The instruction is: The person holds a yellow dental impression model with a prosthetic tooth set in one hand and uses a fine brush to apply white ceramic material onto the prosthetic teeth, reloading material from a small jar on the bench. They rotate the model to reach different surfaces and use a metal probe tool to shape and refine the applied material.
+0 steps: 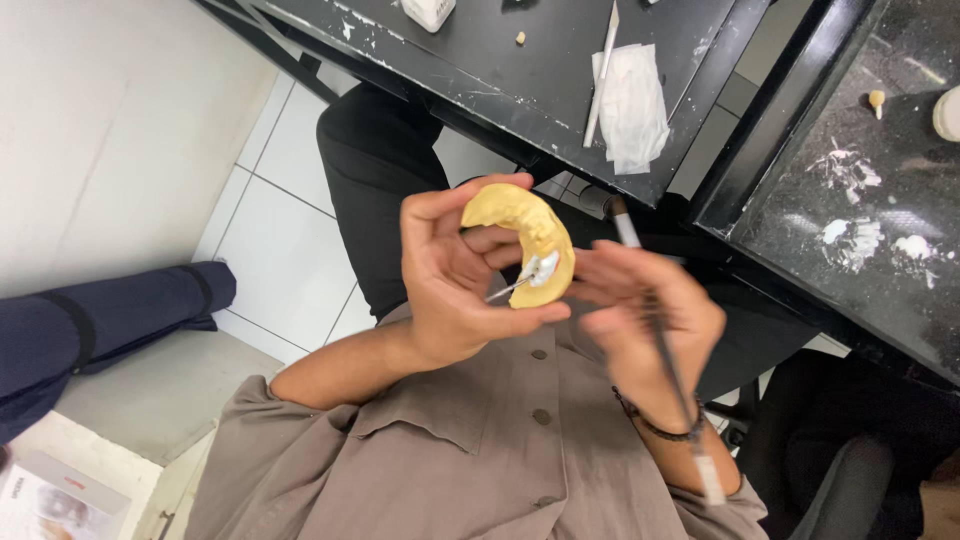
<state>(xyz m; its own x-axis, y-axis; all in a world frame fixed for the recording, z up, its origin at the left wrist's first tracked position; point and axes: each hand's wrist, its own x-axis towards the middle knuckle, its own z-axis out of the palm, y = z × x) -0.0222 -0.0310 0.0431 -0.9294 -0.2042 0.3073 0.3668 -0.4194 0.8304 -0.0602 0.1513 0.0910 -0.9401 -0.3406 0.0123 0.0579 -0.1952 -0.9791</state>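
White tile floor (290,240) and a black, plaster-spattered workbench (560,70) frame the view w/ us seated, looking down at our lap. Our left hand (450,290) is curled around a yellow horseshoe-shaped dental stone cast (525,225), thumb under its lower end and fingers wrapped behind the arch, so the cast sits up in the air in front of our chest, well apart from the bench. Our right hand (640,320) is blurred, fingers pressed together pinching a thin metal-tipped hand instrument (660,350); its tip touches a white patch of soft material (543,268) at the cast's lower end, approx. where the teeth end. Farther out on the bench lie a folded white tissue (632,105), a slim white stick (602,75) beside it, a small tooth-coloured bit (520,38), and on the right bench (880,230) smears of white plaster. A dark blue cloth roll (110,320) lies on the floor at left. Risk as we judge it: the tip could slip & gouge the stone or poke our left thumb, since the cast is held free w/ no support; too much pressure might chip the teeth, or the white material could smear past its spot.
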